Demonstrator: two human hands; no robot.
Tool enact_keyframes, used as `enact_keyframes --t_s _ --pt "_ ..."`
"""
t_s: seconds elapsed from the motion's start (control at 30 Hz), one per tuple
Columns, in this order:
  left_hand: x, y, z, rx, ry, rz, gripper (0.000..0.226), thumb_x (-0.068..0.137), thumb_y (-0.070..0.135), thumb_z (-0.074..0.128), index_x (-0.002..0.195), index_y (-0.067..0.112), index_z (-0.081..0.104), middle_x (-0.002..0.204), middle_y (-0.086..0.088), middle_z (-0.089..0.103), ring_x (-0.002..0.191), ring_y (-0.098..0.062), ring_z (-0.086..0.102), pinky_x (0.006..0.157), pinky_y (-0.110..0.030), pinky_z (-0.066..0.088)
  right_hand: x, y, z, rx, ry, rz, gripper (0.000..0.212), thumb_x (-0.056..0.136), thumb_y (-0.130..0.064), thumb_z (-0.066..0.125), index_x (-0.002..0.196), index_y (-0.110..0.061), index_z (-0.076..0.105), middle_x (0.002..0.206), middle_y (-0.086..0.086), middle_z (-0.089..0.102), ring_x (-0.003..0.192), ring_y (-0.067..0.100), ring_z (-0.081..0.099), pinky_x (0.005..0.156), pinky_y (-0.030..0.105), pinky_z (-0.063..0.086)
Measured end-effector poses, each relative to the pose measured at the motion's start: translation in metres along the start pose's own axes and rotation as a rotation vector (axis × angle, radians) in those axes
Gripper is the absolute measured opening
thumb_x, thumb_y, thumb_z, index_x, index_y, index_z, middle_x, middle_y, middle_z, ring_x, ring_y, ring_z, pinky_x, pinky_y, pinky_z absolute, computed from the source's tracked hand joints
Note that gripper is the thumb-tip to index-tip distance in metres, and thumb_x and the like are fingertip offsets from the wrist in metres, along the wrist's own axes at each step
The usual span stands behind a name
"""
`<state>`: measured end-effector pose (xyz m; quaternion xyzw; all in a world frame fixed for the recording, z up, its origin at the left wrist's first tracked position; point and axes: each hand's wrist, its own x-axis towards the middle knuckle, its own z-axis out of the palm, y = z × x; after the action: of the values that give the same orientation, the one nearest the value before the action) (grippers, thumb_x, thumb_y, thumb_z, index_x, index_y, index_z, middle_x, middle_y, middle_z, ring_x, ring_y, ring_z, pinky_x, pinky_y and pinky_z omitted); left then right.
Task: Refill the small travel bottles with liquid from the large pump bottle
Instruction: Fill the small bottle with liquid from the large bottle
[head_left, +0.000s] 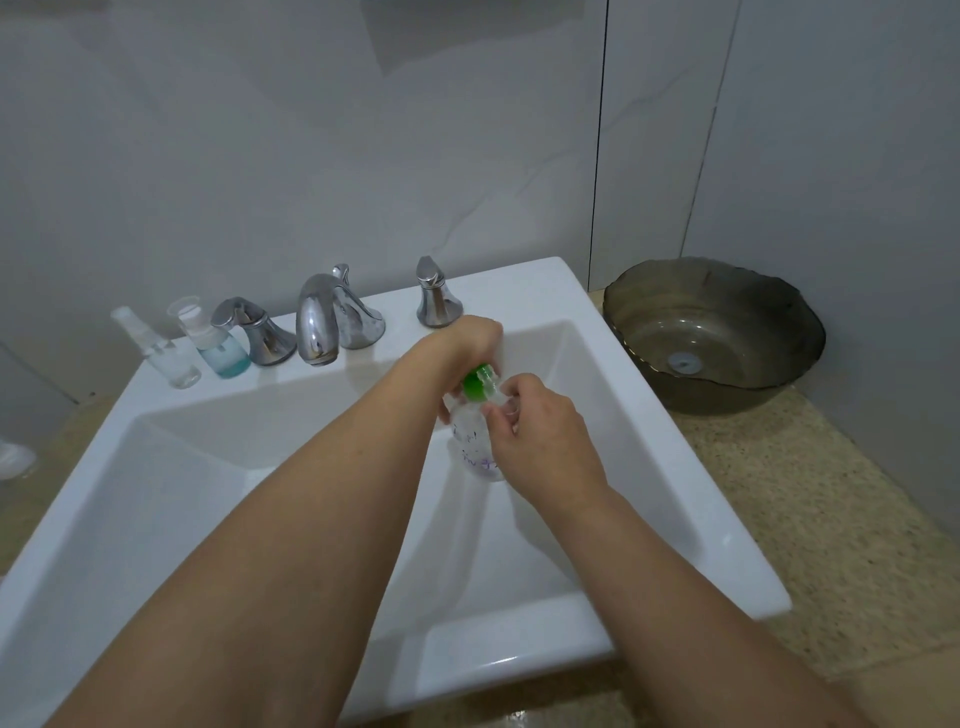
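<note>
Green-capped pump bottle upright over sink, 2 hands gripping

Glossy white ceramic sink before me, polished chrome faucet, clear plastic pump bottle, smoky glass bowl, speckled stone tabletop.
</note>
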<state>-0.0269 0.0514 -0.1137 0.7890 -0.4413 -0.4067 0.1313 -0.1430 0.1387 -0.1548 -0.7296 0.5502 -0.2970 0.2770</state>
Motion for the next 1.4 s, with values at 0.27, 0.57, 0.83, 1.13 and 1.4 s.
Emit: enact_keyframes --t_s 0.27,0.57,0.83,1.13,1.4 --pt "0.005 -0.007 0.01 0.262 0.177 0.222 0.032 0.093 -0.004 0.054 0.125 -0.002 0.054 0.123 -0.022 0.064 0.118 -0.039 0.06 0.083 -0.04 0.053 0.001 0.003 0.002 -0.033 -0.033 0.027 0.026 0.096 -0.032 0.053 0.113 -0.012 0.054 0.101 0.004 0.064 0.091 0.026 0.061 0.08 0.04 0.051" --pt "0.0 -0.007 0.006 0.176 0.075 0.131 0.021 0.087 0.001 0.06 0.108 0.001 0.059 0.11 -0.024 0.063 0.094 -0.042 0.063 0.089 -0.059 0.056 -0.001 0.0 -0.002 -0.012 -0.04 0.039 0.024 0.096 -0.03 0.052 0.111 -0.012 0.054 0.101 0.005 0.063 0.093 0.027 0.06 0.078 0.038 0.049" --pt "-0.001 0.0 -0.011 -0.143 -0.208 -0.128 0.065 0.101 0.055 0.036 0.122 0.001 0.067 0.135 -0.021 0.057 0.129 -0.04 0.05 0.116 -0.064 0.024 -0.003 -0.003 -0.006 0.038 0.002 -0.002 0.026 0.097 -0.031 0.052 0.114 -0.011 0.055 0.104 0.006 0.064 0.094 0.027 0.06 0.08 0.038 0.049" --pt "-0.005 0.0 0.005 -0.139 -0.021 -0.052 0.042 0.102 0.03 0.042 0.097 -0.002 0.067 0.115 -0.02 0.067 0.113 -0.046 0.062 0.094 -0.067 0.048 -0.001 -0.001 -0.005 0.03 -0.01 0.012 0.026 0.097 -0.032 0.05 0.111 -0.011 0.054 0.101 0.006 0.062 0.091 0.026 0.058 0.076 0.036 0.048" --pt "-0.001 -0.002 0.014 0.03 0.155 0.074 0.041 0.085 -0.001 0.068 0.124 -0.005 0.057 0.121 -0.028 0.062 0.109 -0.047 0.065 0.091 -0.065 0.055 0.0 -0.001 -0.002 -0.008 -0.053 0.038 0.028 0.097 -0.031 0.05 0.114 -0.01 0.054 0.106 0.009 0.062 0.095 0.028 0.059 0.08 0.039 0.049"
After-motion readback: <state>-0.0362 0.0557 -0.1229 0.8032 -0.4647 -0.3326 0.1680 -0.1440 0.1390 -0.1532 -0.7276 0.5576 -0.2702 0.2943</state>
